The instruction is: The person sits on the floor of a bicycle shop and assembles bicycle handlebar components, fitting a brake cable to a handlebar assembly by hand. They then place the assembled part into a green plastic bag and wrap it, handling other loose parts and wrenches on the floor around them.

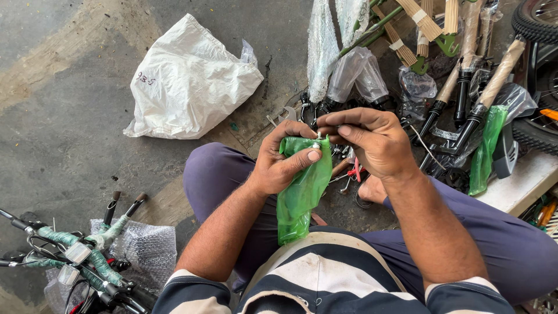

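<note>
Curling together, left hand [279,160] and right hand [372,142] each grip the green plastic bag [299,195].

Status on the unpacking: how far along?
Done: some bubble wrap lies loose on the floor. In hand: left hand grips a green plastic bag; right hand pinches a small white part at its mouth. Left: wrapped bicycle parts and handlebars still covered.

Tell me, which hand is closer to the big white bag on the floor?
Left. The left hand grips the green plastic bag just below and right of the white bag. The right hand is farther right, beyond the left hand.
</note>
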`<state>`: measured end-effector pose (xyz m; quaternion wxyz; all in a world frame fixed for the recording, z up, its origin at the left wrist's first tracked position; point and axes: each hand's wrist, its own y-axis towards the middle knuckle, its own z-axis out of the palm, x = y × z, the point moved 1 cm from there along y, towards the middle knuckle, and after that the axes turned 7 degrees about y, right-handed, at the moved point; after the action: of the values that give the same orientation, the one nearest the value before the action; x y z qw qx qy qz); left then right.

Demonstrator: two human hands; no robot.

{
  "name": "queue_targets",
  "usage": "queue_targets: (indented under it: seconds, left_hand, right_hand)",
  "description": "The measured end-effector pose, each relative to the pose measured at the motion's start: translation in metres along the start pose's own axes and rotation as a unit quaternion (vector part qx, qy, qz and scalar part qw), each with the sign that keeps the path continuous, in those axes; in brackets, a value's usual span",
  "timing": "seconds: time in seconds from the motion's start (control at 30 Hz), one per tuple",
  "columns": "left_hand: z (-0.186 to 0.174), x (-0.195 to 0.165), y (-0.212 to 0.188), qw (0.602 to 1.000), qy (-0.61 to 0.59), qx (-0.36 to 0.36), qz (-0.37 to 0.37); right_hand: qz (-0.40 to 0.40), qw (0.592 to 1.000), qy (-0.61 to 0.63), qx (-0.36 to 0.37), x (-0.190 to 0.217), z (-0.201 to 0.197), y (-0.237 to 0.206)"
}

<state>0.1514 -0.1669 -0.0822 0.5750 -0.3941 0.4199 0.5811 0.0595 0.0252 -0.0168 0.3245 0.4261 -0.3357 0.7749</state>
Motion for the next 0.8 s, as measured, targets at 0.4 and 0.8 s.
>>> queue_targets:
  seconds: [0.4,0.8]
  left_hand:
    - [-0.001,0.000,0.000,1.000,0.019,0.006,0.020]
    - [0.001,-0.006,0.003,0.997,-0.076,0.031,0.009]
  right_hand:
    - [-0.021,0.999,-0.024,0.040,-0.014,-0.004,0.016]
    - [-0.027,0.994,0.004,0.104,-0.007,-0.007,0.021]
